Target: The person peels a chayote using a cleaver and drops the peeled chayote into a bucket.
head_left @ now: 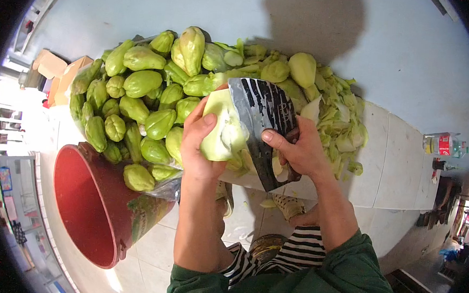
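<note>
My left hand (198,144) is wrapped round a pale, peeled chayote (219,125), its thumb lying along the near side. The cut face of the chayote looks wet and uneven. In my right hand (303,149) is a broad cleaver (255,107) with a dark, streaked blade and a bare grey edge. That edge touches the right side of the chayote. My right thumb presses on the blade, and the fingers behind it are partly hidden. Both hands are above the pile, between whole green chayotes (141,84) and a heap of pale peelings (341,118).
A tall red bucket (88,207) leans at the left, its mouth toward me. Peeled chayotes (302,70) lie at the back of the pile. Farther right, a plastic bottle (444,144) is on the white tiled surface (392,156). Cardboard boxes (69,77) stand at the far left.
</note>
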`<state>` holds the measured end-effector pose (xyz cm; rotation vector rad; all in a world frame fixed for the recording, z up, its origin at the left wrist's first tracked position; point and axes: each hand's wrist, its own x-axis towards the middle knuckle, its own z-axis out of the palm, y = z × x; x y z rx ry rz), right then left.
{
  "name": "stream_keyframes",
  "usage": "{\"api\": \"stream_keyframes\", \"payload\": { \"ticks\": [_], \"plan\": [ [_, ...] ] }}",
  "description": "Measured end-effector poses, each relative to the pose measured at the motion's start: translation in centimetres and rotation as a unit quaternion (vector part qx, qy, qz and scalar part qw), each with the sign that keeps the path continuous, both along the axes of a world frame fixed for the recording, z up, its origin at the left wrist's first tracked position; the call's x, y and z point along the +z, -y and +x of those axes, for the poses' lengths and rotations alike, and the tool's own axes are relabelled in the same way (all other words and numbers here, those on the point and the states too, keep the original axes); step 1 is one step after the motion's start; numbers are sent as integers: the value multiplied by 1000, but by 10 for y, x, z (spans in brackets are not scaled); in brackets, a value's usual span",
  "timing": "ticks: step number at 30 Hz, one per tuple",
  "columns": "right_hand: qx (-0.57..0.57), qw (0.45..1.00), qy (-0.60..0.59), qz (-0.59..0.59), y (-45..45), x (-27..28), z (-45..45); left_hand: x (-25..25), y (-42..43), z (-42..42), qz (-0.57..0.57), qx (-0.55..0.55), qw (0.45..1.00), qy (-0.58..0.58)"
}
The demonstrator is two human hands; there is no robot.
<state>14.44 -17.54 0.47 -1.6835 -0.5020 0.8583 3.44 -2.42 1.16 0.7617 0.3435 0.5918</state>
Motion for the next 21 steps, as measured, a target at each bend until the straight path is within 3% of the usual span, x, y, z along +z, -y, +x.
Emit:
{"api": "stream_keyframes", "payload": {
  "ticks": [11, 17, 21],
  "plan": [
    [20, 999, 15, -45, 7, 4, 5, 1, -9, -4, -16, 3, 999, 27],
    [40, 998, 39, -5, 3, -1, 3, 1, -6, -6, -21, -3, 999, 30],
    [25, 1000, -10, 10, 3, 2, 1, 1, -2, -5, -21, -4, 1000, 20]
  ]
}}
